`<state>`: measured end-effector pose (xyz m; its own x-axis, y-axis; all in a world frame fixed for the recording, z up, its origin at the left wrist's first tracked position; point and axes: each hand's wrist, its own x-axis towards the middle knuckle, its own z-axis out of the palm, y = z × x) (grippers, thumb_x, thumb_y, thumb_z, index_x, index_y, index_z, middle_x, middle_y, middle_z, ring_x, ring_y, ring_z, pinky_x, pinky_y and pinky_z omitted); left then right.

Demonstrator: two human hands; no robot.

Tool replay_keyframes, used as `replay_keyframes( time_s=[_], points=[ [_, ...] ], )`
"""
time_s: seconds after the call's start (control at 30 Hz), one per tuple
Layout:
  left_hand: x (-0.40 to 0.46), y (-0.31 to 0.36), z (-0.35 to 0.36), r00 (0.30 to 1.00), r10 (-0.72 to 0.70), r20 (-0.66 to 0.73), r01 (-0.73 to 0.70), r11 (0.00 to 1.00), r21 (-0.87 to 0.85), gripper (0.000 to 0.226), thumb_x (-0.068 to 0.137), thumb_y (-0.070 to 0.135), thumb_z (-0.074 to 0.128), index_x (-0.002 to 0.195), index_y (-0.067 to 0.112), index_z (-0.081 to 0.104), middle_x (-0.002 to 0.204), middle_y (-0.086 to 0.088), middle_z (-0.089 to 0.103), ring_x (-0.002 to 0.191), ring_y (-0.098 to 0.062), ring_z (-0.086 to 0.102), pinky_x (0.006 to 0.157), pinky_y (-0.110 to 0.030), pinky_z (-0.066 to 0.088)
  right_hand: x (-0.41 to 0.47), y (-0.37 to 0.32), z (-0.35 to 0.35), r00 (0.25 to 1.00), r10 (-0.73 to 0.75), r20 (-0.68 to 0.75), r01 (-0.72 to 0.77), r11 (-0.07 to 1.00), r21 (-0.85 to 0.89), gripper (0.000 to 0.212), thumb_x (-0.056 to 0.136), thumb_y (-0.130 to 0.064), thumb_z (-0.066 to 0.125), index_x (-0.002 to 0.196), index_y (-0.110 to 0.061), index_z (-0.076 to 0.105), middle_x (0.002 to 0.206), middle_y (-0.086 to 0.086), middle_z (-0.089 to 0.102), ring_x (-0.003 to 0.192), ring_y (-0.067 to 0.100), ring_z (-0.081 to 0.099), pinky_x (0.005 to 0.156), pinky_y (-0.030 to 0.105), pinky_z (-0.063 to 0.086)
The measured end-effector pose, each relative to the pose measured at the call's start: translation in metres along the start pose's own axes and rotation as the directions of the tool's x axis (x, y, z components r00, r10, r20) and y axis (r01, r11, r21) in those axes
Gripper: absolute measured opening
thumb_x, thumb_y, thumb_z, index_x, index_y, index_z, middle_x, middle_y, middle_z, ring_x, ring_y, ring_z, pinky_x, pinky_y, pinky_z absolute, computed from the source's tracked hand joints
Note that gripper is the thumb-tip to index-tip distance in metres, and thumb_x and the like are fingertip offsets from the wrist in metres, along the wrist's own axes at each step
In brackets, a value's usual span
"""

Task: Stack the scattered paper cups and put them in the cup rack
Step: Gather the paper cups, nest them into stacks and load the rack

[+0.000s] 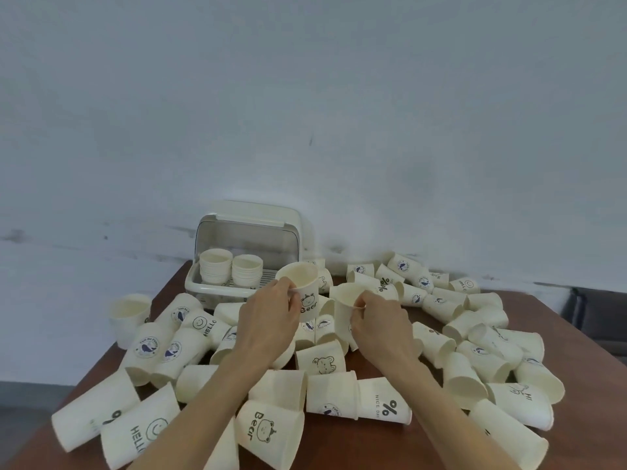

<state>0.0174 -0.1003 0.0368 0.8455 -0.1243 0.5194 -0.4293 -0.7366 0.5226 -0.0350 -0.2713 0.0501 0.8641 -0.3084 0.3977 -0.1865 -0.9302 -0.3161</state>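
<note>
Head view: your left hand [268, 320] grips the Bear cup [303, 289] upright, and your right hand [381, 322] pinches a second cup [346, 305] by its rim, just beside it. You're mid-stacking. Next, nest one into the other squarely; the rack [217, 290] behind already holds two stacks [230, 269].

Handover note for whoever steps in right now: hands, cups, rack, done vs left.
Left hand grips an upright Bear cup by its rim.
Right hand pinches the rim of a second cup beside it; the two are not yet nested.
Cup rack stands at the table's far edge, lid open, with two stacks inside.
Left: dozens of loose cups lie scattered on the table, mostly on their sides; stack and rack them.
</note>
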Motion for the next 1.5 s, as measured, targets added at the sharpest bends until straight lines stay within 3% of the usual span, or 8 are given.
replay_keyframes(
  time_s=[0.17, 0.43, 0.7, 0.9, 1.13, 1.3, 1.5],
  points=[
    [0.007, -0.017, -0.011, 1.0, -0.019, -0.007, 0.019, 1.0, 0.022, 0.019, 0.096, 0.031, 0.046, 0.099, 0.018, 0.059, 0.09, 0.003, 0.063, 0.084, -0.021, 0.06, 0.073, -0.041, 0.051, 0.012, -0.023, 0.012, 0.999, -0.028, 0.015, 0.028, 0.999, 0.035, 0.017, 0.088, -0.018, 0.044, 0.094, -0.015, 0.059, 0.087, 0.005, 0.066, 0.084, 0.027, 0.058, 0.067, 0.036, 0.047],
    [0.019, -0.038, -0.027, 0.999, -0.038, -0.032, 0.039, 0.998, 0.052, 0.018, 0.097, 0.03, 0.046, 0.097, 0.019, 0.06, 0.09, 0.003, 0.063, 0.079, -0.018, 0.06, 0.066, -0.036, 0.05, 0.024, -0.058, 0.025, 0.996, -0.086, 0.025, 0.085, 0.996, 0.032, 0.019, 0.089, -0.017, 0.042, 0.098, -0.013, 0.058, 0.09, 0.007, 0.065, 0.078, 0.027, 0.052, 0.064, 0.033, 0.037],
    [0.027, -0.063, -0.04, 0.993, -0.104, -0.064, 0.109, 0.99, 0.091, 0.02, 0.097, 0.031, 0.044, 0.099, 0.02, 0.06, 0.092, 0.005, 0.064, 0.082, -0.018, 0.059, 0.066, -0.035, 0.049, 0.036, -0.088, 0.046, 0.992, -0.11, 0.059, 0.106, 0.993, 0.054, 0.017, 0.09, -0.018, 0.041, 0.096, -0.016, 0.056, 0.088, 0.004, 0.065, 0.084, 0.026, 0.057, 0.07, 0.037, 0.049],
    [0.034, -0.082, -0.045, 0.986, -0.146, -0.082, 0.154, 0.982, 0.113, 0.021, 0.098, 0.03, 0.042, 0.095, 0.018, 0.059, 0.09, 0.004, 0.062, 0.08, -0.022, 0.058, 0.063, -0.034, 0.044, 0.046, -0.107, 0.059, 0.985, -0.158, 0.066, 0.154, 0.986, 0.058, 0.015, 0.093, -0.018, 0.041, 0.095, -0.014, 0.056, 0.087, 0.005, 0.065, 0.08, 0.025, 0.058, 0.066, 0.035, 0.047],
    [0.042, -0.108, -0.05, 0.975, -0.198, -0.104, 0.209, 0.971, 0.115, 0.024, 0.098, 0.031, 0.039, 0.092, 0.018, 0.057, 0.089, 0.004, 0.061, 0.081, -0.022, 0.058, 0.07, -0.04, 0.05, 0.074, -0.129, 0.077, 0.975, -0.22, 0.028, 0.219, 0.975, 0.027, 0.019, 0.097, -0.021, 0.038, 0.1, -0.013, 0.055, 0.091, 0.005, 0.065, 0.081, 0.026, 0.055, 0.063, 0.033, 0.037],
    [0.047, -0.126, -0.055, 0.968, -0.219, -0.123, 0.235, 0.962, 0.135, 0.024, 0.098, 0.031, 0.04, 0.093, 0.017, 0.059, 0.089, 0.003, 0.061, 0.08, -0.022, 0.058, 0.07, -0.04, 0.05, 0.109, -0.145, 0.095, 0.966, -0.258, -0.021, 0.258, 0.965, 0.051, 0.017, 0.096, -0.015, 0.038, 0.1, -0.01, 0.054, 0.086, 0.008, 0.065, 0.075, 0.027, 0.055, 0.062, 0.037, 0.046],
    [0.054, -0.138, -0.058, 0.963, -0.234, -0.133, 0.253, 0.956, 0.15, 0.025, 0.099, 0.03, 0.038, 0.095, 0.017, 0.059, 0.09, 0.004, 0.06, 0.081, -0.021, 0.057, 0.07, -0.037, 0.048, 0.139, -0.155, 0.119, 0.966, -0.258, -0.005, 0.258, 0.965, 0.039, 0.016, 0.096, -0.014, 0.041, 0.105, -0.009, 0.053, 0.087, 0.009, 0.065, 0.078, 0.03, 0.059, 0.061, 0.036, 0.043]
  ],
)
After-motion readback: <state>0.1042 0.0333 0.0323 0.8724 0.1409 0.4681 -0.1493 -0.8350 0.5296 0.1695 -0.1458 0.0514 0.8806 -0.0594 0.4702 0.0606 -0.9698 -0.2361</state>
